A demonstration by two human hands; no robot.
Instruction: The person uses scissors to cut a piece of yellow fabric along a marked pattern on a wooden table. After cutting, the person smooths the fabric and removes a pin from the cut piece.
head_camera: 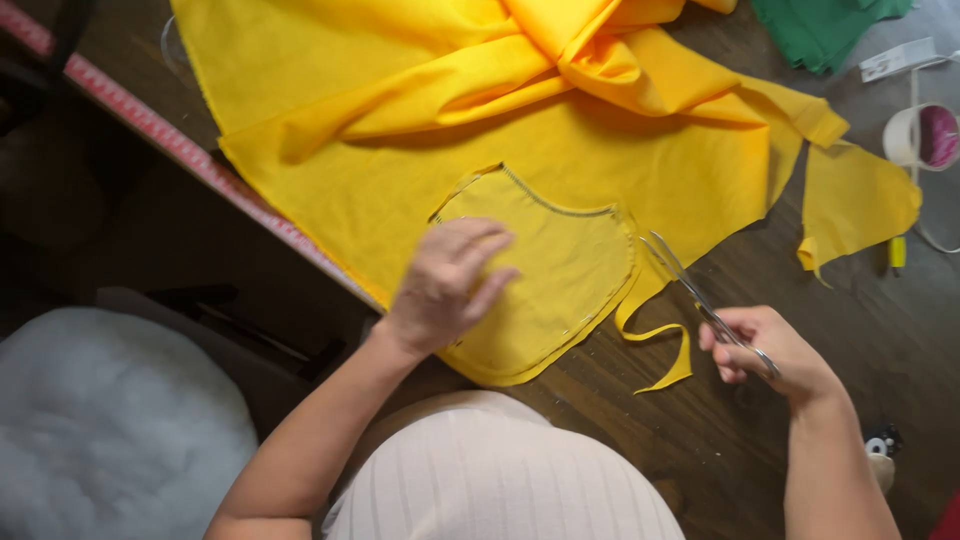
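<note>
A large yellow cloth (420, 110) lies spread and bunched across a dark wooden table (880, 330). On it sits a rounded yellow pattern piece (560, 270) with stitched edges. My left hand (445, 285) rests flat on that piece, fingers spread. My right hand (765, 350) grips a pair of metal scissors (690, 285), blades parted, tips at the right edge of the rounded piece. A thin cut strip of yellow cloth (665, 345) curls down below the blades.
A red measuring tape (170, 140) runs along the table's left edge. Green cloth (825, 28) lies at the top right, with a white cup (920, 135) holding something purple. A white fluffy cushion (105, 420) sits at lower left.
</note>
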